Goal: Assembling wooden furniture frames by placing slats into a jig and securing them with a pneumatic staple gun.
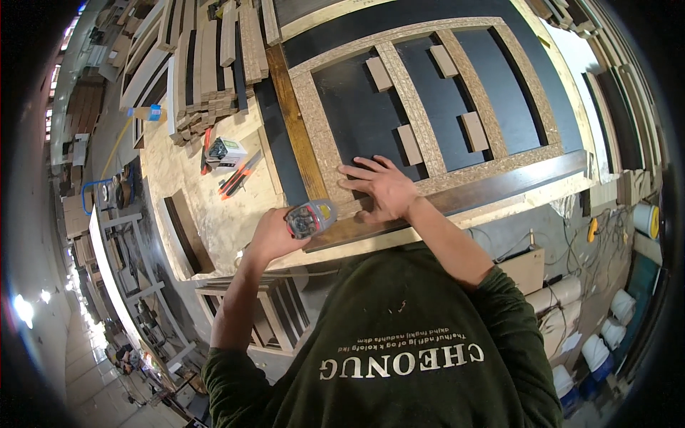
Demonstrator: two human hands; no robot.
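Observation:
My left hand (270, 234) is closed round a compact grey hand tool (308, 220) with red and yellow parts; its exact kind does not show from above. The tool stands over the near left corner of a particleboard frame (320, 118), beside a brown wooden strip (291, 107). Fingers spread, my right hand (385, 191) lies flat on the frame's near corner, with the thumb by a dark brown edge strip (492, 192). The frame rests on a black panel (357, 89). Small wood blocks (410, 145) sit along its inner slats.
Stacked wood strips (214, 64) lie at the far left of the workbench (185, 157). Nearer are a small box (225, 153), orange-and-black knives or similar tools (239, 177) and a bottle (148, 112). White buckets (598, 353) and cables stand on the floor at right.

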